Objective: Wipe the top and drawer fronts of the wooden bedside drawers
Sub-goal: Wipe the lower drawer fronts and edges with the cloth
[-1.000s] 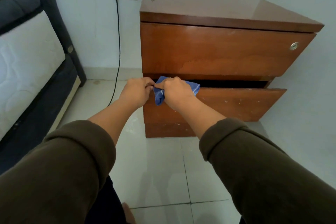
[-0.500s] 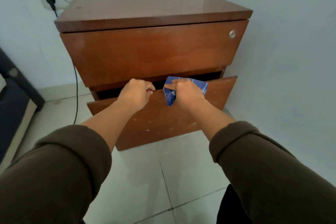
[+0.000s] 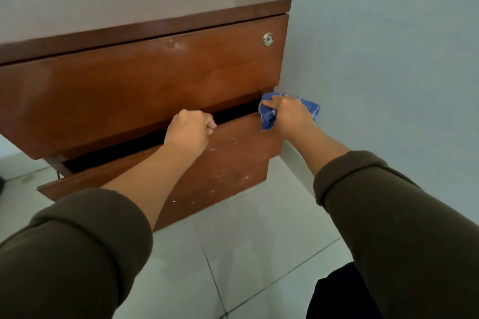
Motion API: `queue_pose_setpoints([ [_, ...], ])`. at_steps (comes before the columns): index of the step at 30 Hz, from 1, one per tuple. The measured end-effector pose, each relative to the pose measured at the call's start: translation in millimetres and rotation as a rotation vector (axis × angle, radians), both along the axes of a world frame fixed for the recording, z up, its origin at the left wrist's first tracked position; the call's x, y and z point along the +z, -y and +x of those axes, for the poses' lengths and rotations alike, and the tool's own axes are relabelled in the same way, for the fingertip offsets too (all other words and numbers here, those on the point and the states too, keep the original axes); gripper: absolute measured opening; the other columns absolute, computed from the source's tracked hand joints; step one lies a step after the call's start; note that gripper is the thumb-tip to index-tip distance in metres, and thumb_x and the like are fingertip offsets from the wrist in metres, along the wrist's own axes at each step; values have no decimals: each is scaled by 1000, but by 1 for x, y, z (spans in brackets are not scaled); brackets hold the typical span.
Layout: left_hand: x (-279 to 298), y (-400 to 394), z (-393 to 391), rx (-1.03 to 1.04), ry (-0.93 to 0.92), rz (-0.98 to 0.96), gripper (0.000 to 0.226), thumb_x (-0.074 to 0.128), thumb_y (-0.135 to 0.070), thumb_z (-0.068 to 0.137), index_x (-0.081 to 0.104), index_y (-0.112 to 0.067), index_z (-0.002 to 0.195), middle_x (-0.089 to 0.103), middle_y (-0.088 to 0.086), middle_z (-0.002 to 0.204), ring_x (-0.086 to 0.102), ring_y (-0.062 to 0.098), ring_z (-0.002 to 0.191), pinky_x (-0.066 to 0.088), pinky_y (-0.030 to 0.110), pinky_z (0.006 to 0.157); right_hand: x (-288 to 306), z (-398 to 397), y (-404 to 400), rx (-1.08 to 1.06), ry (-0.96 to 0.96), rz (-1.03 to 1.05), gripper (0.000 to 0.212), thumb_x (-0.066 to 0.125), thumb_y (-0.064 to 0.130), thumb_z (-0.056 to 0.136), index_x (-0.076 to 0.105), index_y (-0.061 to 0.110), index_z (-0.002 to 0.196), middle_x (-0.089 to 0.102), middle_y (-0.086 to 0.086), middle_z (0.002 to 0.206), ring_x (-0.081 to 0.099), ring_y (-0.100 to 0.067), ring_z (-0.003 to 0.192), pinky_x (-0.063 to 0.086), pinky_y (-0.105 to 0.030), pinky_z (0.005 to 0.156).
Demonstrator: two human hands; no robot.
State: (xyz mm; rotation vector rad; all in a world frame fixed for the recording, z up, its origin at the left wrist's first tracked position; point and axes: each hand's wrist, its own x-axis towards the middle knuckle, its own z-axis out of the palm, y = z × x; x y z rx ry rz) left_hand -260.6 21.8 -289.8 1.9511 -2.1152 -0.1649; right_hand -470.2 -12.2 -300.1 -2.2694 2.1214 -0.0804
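Observation:
The wooden bedside drawers fill the left and middle of the head view, with a glossy top. The lower drawer stands pulled out a little, a dark gap above it. My left hand grips the top edge of that lower drawer near its middle. My right hand presses a blue checked cloth against the right end of the lower drawer's top edge. White flecks mark the lower drawer front.
A pale wall runs close along the right side of the drawers. A round metal lock sits in the upper drawer front. Light floor tiles lie in front. Dark brown sleeves cover both forearms.
My right hand has slid the blue cloth along the lower drawer's top edge from the middle to its right end. My left hand stays on the drawer edge. The view has swung right.

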Motion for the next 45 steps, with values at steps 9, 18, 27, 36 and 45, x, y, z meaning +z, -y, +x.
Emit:
queue_pose_setpoints([
  [9,-2,-4,3,20,-63,-4,35,53,1,94,67,-20,118,70,4,109,64,26,100,55,35,85,5,9,-39,-517,729,-89,36,50,1,90,54,9,125,60,-5,105,61,-30,97,42,-23,54],
  [18,-12,-61,69,340,-319,-296,24,55,-17,96,61,-16,118,59,7,118,60,26,102,49,32,78,7,115,-87,-669,1227,44,34,51,10,94,57,11,128,63,-14,124,61,-30,111,42,-29,71],
  [27,-4,-88,138,1230,-1191,-187,46,47,-17,94,40,-7,138,46,12,139,50,32,121,44,41,101,2,192,-109,-583,1259,162,35,50,12,95,54,8,129,61,-15,125,61,-32,111,50,-34,82],
  [36,-11,-91,174,928,-1054,-87,34,34,-16,100,60,-16,122,61,8,119,57,26,99,46,33,84,1,204,-81,-498,1088,162,37,47,10,94,51,4,131,53,-15,100,49,-26,85,36,-27,72],
  [45,-26,-85,204,857,-992,-104,36,37,-23,103,52,-23,136,55,0,135,56,20,103,43,22,79,-5,211,-67,-507,961,84,33,48,11,95,53,2,127,57,-19,128,57,-35,116,48,-40,95],
])
